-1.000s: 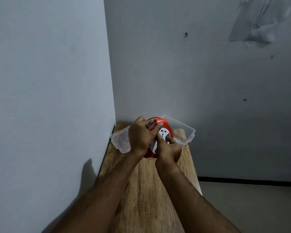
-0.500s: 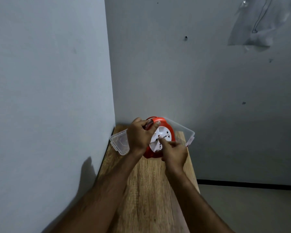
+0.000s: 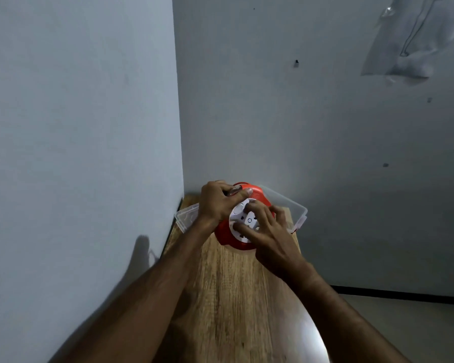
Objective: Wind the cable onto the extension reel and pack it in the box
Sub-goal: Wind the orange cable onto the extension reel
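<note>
A red extension reel [image 3: 226,238] with a white socket face stands tilted on the wooden table [image 3: 241,297], in front of a clear plastic box [image 3: 296,208]. My left hand [image 3: 215,203] grips the reel's top handle. My right hand [image 3: 268,231] lies over the white face, with its thumb and fingers spread on it. No loose cable shows.
The narrow table sits in a room corner, with walls close on the left and behind. Its right edge drops to the floor [image 3: 417,328]. A clear lid [image 3: 186,216] lies at the box's left side. A plastic bag [image 3: 414,40] hangs on the back wall.
My right hand has moved up from the reel's lower right edge onto the white face, fingers now spread over it. My left hand keeps its grip on the handle.
</note>
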